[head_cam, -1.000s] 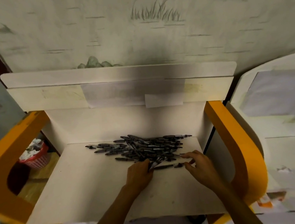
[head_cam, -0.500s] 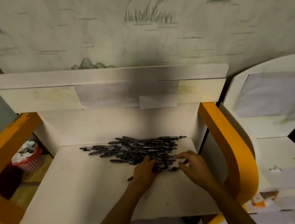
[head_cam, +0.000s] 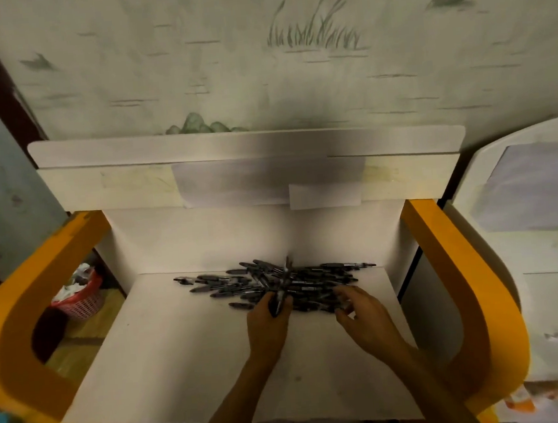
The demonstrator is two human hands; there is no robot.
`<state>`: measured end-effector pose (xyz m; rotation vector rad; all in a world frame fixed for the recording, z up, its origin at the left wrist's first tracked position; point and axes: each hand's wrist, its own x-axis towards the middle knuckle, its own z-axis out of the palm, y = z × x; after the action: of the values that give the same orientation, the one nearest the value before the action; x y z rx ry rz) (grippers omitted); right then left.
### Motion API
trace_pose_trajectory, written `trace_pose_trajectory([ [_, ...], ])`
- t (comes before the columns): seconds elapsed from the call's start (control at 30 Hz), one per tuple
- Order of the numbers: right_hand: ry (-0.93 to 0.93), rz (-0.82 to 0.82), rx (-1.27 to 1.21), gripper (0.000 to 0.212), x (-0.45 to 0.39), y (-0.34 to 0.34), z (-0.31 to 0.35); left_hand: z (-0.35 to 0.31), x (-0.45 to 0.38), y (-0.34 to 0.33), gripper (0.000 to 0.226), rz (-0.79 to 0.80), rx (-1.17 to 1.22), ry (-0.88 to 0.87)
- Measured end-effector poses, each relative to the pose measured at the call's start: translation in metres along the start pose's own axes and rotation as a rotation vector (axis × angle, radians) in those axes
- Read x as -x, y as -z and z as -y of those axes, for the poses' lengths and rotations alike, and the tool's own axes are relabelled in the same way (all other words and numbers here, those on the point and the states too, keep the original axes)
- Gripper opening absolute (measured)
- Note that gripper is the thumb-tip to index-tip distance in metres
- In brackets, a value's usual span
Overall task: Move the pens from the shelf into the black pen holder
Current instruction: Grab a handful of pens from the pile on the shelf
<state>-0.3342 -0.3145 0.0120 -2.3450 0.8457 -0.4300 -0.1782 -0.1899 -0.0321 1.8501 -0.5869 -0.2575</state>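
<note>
A pile of several black pens (head_cam: pixel 243 283) lies at the back of the white shelf board (head_cam: pixel 168 349). My left hand (head_cam: pixel 267 323) is at the pile's front edge and grips a black pen (head_cam: pixel 282 288) that stands tilted up out of the pile. My right hand (head_cam: pixel 364 312) is at the pile's right front, its fingers curled over the pens there; whether it holds one I cannot tell. No black pen holder shows in view.
Orange side frames (head_cam: pixel 462 283) flank the shelf left and right, with a white back panel (head_cam: pixel 251 176) behind. A red basket (head_cam: pixel 79 301) of scraps sits on the floor at left. A white cabinet (head_cam: pixel 541 222) stands at right.
My left hand has closed round a pen and raised it upright out of the pile. My right hand slid a little further into the pens. The loose pen in front of the pile is gone.
</note>
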Motion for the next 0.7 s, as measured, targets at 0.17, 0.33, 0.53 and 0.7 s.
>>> trace_pose_trajectory([
  [0.17, 0.023, -0.024, 0.011, 0.056, -0.012, -0.013, 0.019, -0.008, -0.004, 0.01, 0.02, -0.124, 0.302, -0.036],
  [0.33, 0.049, -0.035, 0.052, 0.056, -0.021, -0.024, 0.03, -0.012, -0.001, 0.019, 0.014, -0.307, 0.272, -0.193],
  [0.53, 0.075, -0.016, 0.096, 0.053, -0.015, -0.032, 0.034, 0.048, 0.003, 0.023, 0.015, -0.351, 0.092, -0.155],
  [0.7, 0.074, -0.012, 0.118, 0.053, -0.014, -0.033, 0.035, 0.037, -0.001, 0.023, 0.018, -0.385, 0.259, 0.068],
])
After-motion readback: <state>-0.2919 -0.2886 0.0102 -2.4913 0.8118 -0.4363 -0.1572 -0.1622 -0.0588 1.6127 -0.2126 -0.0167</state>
